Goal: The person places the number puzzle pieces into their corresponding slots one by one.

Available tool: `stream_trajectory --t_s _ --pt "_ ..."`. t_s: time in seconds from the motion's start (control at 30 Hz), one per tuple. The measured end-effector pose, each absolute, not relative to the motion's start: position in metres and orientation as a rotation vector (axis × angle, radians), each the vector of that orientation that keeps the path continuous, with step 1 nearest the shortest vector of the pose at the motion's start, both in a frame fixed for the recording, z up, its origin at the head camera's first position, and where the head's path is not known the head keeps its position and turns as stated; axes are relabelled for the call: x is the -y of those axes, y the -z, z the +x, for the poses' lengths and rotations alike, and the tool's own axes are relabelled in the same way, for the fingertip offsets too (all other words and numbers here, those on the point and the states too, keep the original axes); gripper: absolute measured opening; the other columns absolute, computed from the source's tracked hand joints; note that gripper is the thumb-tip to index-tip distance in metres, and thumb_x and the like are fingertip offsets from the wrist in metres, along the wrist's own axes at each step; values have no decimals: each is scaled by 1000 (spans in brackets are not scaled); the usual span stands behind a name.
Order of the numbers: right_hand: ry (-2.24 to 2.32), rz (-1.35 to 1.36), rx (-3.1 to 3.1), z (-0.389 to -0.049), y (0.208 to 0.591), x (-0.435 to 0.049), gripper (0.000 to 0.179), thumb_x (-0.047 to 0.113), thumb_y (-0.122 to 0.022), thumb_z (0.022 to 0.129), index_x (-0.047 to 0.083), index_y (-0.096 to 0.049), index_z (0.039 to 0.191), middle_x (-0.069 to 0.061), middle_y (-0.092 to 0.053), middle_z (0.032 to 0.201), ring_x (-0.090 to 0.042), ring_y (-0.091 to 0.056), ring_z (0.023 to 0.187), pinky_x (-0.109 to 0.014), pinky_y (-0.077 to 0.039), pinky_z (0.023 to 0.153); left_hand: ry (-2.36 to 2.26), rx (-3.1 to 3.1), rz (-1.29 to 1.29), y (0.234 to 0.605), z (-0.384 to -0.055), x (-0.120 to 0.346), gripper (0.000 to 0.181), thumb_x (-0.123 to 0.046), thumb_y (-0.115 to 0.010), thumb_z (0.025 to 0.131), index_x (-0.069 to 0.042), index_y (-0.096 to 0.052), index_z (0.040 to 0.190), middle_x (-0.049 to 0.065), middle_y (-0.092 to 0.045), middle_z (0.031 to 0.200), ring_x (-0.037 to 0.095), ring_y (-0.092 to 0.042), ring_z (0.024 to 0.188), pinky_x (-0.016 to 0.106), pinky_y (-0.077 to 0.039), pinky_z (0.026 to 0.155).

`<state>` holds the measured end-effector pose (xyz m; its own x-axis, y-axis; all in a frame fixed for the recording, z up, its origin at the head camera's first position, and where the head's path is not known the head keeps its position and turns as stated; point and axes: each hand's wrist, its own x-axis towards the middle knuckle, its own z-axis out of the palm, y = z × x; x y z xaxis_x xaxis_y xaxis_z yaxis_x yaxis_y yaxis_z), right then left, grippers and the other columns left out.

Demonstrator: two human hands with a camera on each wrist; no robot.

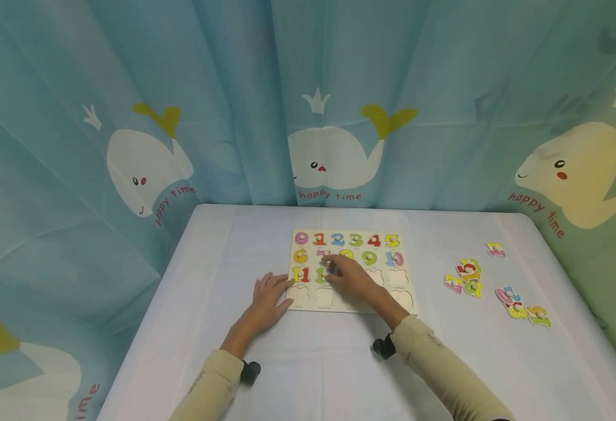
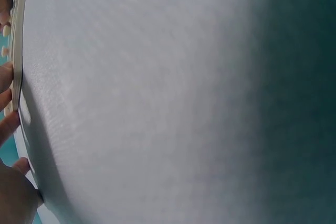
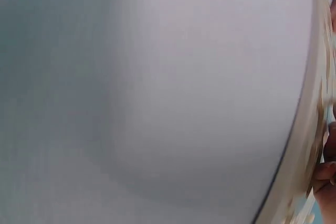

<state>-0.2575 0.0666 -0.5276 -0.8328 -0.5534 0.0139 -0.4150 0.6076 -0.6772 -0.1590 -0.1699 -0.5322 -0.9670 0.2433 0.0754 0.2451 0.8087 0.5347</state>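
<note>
Red "happy time" marks the blue whale-print curtain (image 1: 330,70); white tabletop (image 1: 181,345) separates the cream rectangular number board (image 1: 312,297) from loose colourful numerals (image 1: 474,289); the left hand (image 1: 268,299), fingers spread, touches its left edge; the right hand (image 1: 354,279) bends above, hold unclear.

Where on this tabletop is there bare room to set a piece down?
On the table: left of the board, beyond the left hand; behind it, before the curtain; between its right edge and the loose number pieces; and in front, between the sleeves. Crowded: the board's middle, under the right hand, and the pieces' clusters.
</note>
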Motion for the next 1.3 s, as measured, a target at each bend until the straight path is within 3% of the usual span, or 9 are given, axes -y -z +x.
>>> stream_trajectory --t_s 0.3,0.7,0.97,1.3 --pt "1133 -702 -2604 -265 528 -102 40 13 -66 87 9 -57 126 3 -59 95 -12 -57 86 -32 -48 78 903 2987 -394 531 -157 170 44 -21 -62 90 -6 -53 131 14 -44 137 43 -24 132 66 -9 103" --pt "1223 -592 -2641 -259 527 -141 24 14 -66 89 5 -64 111 0 -63 92 -15 -59 81 -31 -49 72 847 3001 -402 533 -156 170 45 -21 -61 91 -6 -52 132 15 -44 137 43 -24 132 66 -10 103" --pt "1216 -524 -2686 -260 524 -172 25 15 -66 89 3 -64 111 -3 -64 92 -18 -60 83 -35 -49 75 858 2991 -410 532 -158 170 45 -21 -61 91 -6 -52 132 15 -43 137 43 -24 131 67 -10 102" --pt "1267 -412 -2726 -259 523 -204 31 23 -64 91 3 -62 115 -8 -62 94 -24 -62 87 -33 -49 69 878 2981 -407 529 -158 168 44 -19 -62 90 -5 -53 131 16 -44 136 44 -25 131 67 -10 102"
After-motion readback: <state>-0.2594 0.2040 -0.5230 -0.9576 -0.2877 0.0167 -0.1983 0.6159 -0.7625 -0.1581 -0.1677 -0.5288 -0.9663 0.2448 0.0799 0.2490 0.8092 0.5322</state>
